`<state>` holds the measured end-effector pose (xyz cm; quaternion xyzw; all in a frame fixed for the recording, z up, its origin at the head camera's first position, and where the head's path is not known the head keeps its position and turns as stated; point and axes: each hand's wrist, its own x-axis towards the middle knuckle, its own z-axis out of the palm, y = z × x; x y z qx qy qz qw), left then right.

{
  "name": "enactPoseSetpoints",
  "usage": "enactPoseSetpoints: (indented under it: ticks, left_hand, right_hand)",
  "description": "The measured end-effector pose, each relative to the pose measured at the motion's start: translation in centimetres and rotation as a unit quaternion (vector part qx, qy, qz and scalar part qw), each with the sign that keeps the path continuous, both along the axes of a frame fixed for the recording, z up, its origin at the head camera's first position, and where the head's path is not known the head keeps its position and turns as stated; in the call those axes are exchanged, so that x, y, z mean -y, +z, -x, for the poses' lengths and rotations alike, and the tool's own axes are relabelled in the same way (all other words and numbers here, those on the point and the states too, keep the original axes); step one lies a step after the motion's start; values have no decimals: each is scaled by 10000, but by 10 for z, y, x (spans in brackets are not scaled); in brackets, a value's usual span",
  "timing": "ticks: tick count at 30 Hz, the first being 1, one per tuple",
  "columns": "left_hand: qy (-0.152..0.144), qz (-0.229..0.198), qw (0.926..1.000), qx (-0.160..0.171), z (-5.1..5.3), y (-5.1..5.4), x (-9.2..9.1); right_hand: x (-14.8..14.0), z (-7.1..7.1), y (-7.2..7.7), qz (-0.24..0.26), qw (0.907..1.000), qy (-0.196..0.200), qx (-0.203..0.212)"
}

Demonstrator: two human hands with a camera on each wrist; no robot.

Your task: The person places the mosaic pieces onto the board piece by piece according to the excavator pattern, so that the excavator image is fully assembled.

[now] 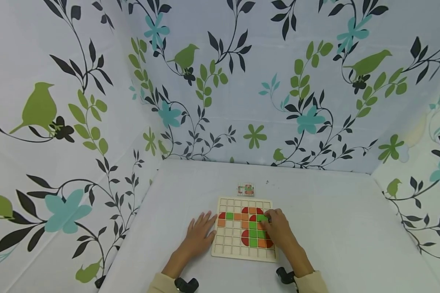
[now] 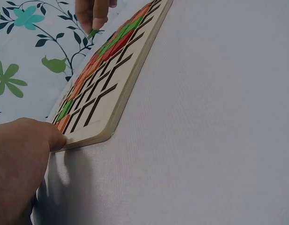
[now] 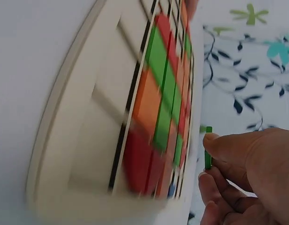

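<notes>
A square wooden grid board point(image 1: 229, 240) lies on the white table, partly filled with red, orange and green tiles. At its left edge, my left hand point(image 1: 199, 234) rests with fingers extended; in the left wrist view the thumb point(image 2: 55, 138) touches the board's corner. Over the board's right side, my right hand point(image 1: 279, 228) pinches a thin green tile point(image 3: 208, 149) between thumb and fingertips. The right wrist view shows this tile held on edge, apart from the board. My right hand hides some cells on that side.
A small patterned card or block point(image 1: 245, 189) with red, orange and green shapes lies just beyond the board's far edge. Around the white table point(image 1: 333, 228) hangs cloth point(image 1: 220, 106) printed with leaves, birds and flowers. Something small and blue point(image 3: 171, 190) shows at the board's edge.
</notes>
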<state>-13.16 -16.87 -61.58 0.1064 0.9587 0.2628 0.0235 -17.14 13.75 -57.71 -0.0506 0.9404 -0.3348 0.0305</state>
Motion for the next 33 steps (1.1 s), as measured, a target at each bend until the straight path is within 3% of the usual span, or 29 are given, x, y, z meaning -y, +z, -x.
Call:
enactPoseSetpoints:
  ticks: [7,12,19,25,33]
  left_hand:
    - [-10,-17,10000,7,0,2,1]
    - [-58,-30,10000,-28,1,-1,3]
    - [-192,-43,9998,-73,3,-3,6]
    - [-144,1,9999,-85,3,-3,7]
    - [-162,-63,9998,-64,3,-4,5]
  right_hand:
    - [55,-9,5,-26,9899,1221,-727]
    - [90,-14,2,-86,9815,1710,-863]
    - [115,-20,-9,-537,9761,1951,-787]
    - [119,-21,-18,-739,9760,1869,-838]
    - [117,-23,-13,-695,9748,1897,-947]
